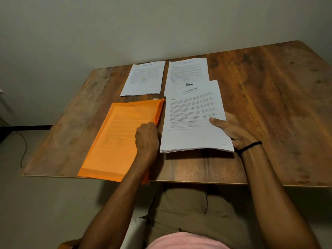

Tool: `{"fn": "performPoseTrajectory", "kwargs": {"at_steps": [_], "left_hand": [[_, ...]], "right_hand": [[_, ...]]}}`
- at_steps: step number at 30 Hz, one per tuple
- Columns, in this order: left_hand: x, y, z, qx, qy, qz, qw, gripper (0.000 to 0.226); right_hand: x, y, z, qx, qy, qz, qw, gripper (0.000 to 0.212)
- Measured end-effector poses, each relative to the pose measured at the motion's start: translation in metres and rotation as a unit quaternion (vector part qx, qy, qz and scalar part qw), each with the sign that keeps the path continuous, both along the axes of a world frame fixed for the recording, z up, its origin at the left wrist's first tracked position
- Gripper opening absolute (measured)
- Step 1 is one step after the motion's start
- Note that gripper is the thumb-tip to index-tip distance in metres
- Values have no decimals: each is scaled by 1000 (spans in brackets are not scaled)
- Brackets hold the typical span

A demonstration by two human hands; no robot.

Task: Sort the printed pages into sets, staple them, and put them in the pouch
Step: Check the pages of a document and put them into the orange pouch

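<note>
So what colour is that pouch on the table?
The pouch is orange, seen best in the head view.

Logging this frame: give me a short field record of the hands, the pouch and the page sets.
left hand: grips the right edge of the orange pouch
right hand: holds a page set, thumb on top
orange pouch: flat on the table, printed pages showing through it
page set: right of the pouch, its far end covering part of the far right set
far left set: lies beside the far right set
stapler: not in view
</note>
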State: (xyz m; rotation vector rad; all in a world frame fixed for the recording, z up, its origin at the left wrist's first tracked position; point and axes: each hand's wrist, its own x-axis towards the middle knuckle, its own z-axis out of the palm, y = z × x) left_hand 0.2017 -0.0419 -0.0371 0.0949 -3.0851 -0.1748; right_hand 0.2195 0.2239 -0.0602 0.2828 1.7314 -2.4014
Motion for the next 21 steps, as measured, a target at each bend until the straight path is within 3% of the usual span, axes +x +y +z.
{"fn": "performPoseTrajectory", "kwargs": {"at_steps": [3, 7, 11, 13, 18, 21], "left_hand": [[-6, -14, 2, 70, 15, 11, 997, 16], [-18, -38, 1, 157, 1, 31, 987, 41], [-24, -47, 5, 215, -5, 76, 974, 23], [-23, -49, 4, 249, 11, 86, 965, 29], [-12, -46, 9, 235, 110, 56, 964, 27], [-7, -45, 17, 150, 155, -2, 976, 20]], "right_hand": [[3, -1, 1, -3, -5, 5, 1000, 37], [5, 2, 7, 1, -6, 15, 1000, 33], [8, 4, 15, 7, -2, 21, 1000, 31], [9, 8, 17, 16, -3, 25, 1000, 33], [15, 19, 28, 20, -38, 83, 996, 36], [19, 21, 35, 27, -51, 112, 992, 32]]}}
